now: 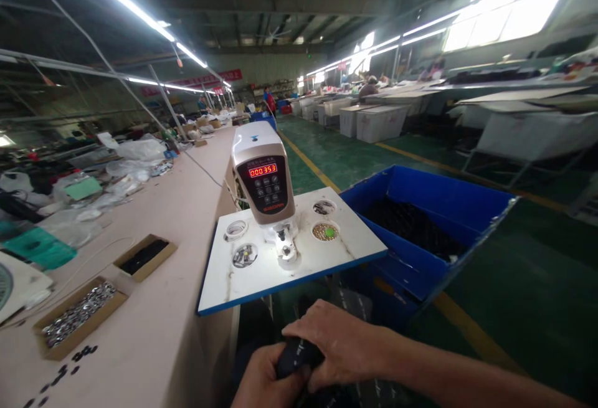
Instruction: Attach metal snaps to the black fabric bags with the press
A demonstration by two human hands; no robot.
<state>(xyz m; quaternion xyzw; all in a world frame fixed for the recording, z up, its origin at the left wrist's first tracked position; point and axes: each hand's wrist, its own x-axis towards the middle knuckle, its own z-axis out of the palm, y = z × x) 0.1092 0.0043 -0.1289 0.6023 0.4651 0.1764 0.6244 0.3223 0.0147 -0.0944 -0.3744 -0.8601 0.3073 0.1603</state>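
Note:
Low in front of me, my left hand [268, 378] and my right hand [343, 341] are both closed on a dark fabric piece [299, 357] with small white lettering. The cloth is bunched between my fingers, so its full shape is hidden. Just beyond my hands stands a white button-fastening machine [264, 174] with a lit red number display. Its lamp lights the pressing head [284, 249] above a white tabletop [261, 286] with blue edges. Round wells in this top hold small parts, among them gold-coloured pieces [324, 232] and silvery metal parts [245, 256].
On the right stands a blue bin [467, 199] with dark cloth inside. The long bench [187, 208] at left carries a box of metal rings [81, 311], a box of black pieces [144, 257], scattered black discs [60, 372] and plastic bags. Farther back are white bins and people.

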